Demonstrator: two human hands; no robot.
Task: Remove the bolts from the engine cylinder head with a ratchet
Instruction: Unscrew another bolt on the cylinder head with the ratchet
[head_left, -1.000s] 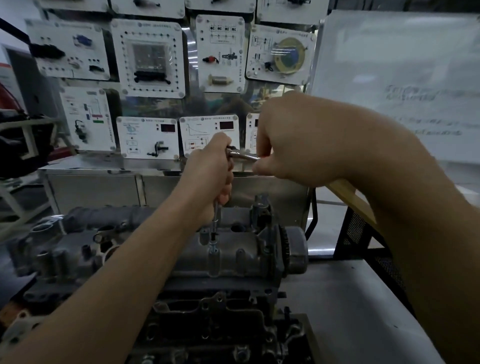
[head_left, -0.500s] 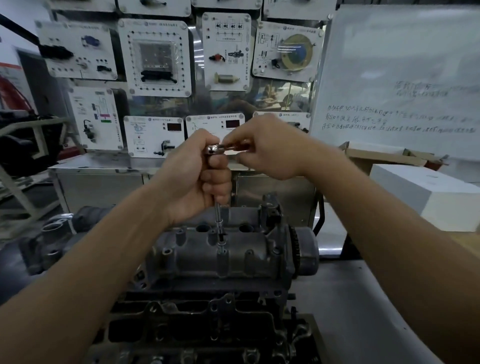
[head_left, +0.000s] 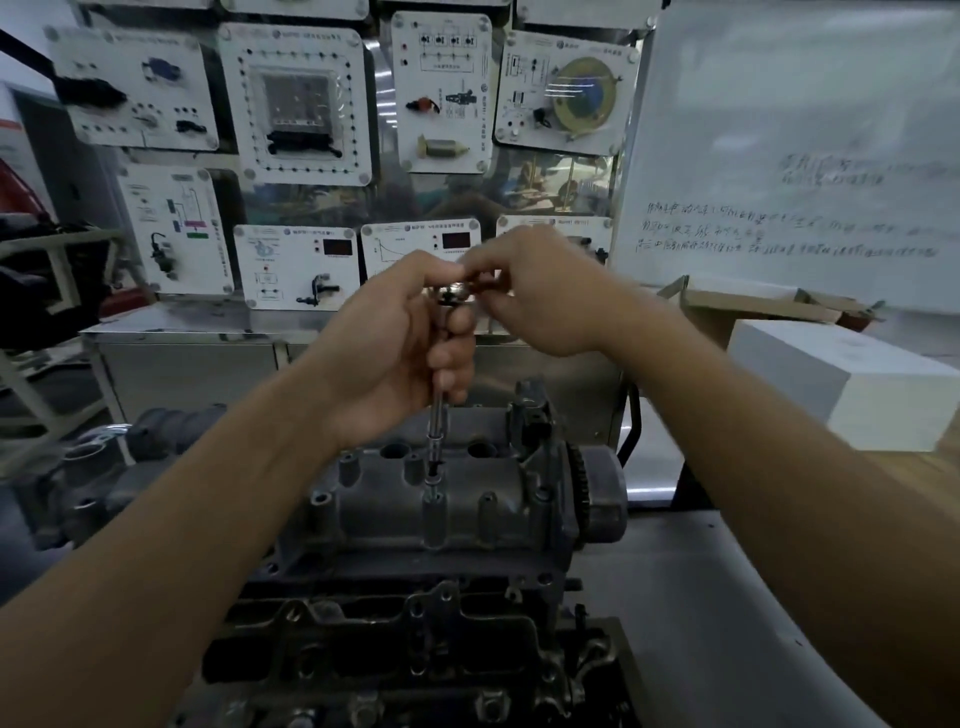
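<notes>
A dark grey engine cylinder head (head_left: 467, 509) stands on the bench in front of me. The ratchet's extension bar (head_left: 435, 415) points straight down, and its socket sits on a bolt (head_left: 432, 475) in the top row of the head. My left hand (head_left: 395, 353) grips the upper part of the extension bar just under the shiny ratchet head (head_left: 453, 293). My right hand (head_left: 540, 291) holds the ratchet's handle, which is mostly hidden in its fingers, level with the ratchet head and close to my left hand.
A timing gear (head_left: 597, 493) sits on the head's right end. Behind stands a panel of white training boards (head_left: 296, 104) on a metal cabinet. A whiteboard (head_left: 800, 156) and a white box (head_left: 852, 384) are to the right. More engine parts (head_left: 171, 431) lie at left.
My right hand has swung the ratchet handle round towards the left and come closer to my left hand. My left hand stays on the extension bar over the same bolt.
</notes>
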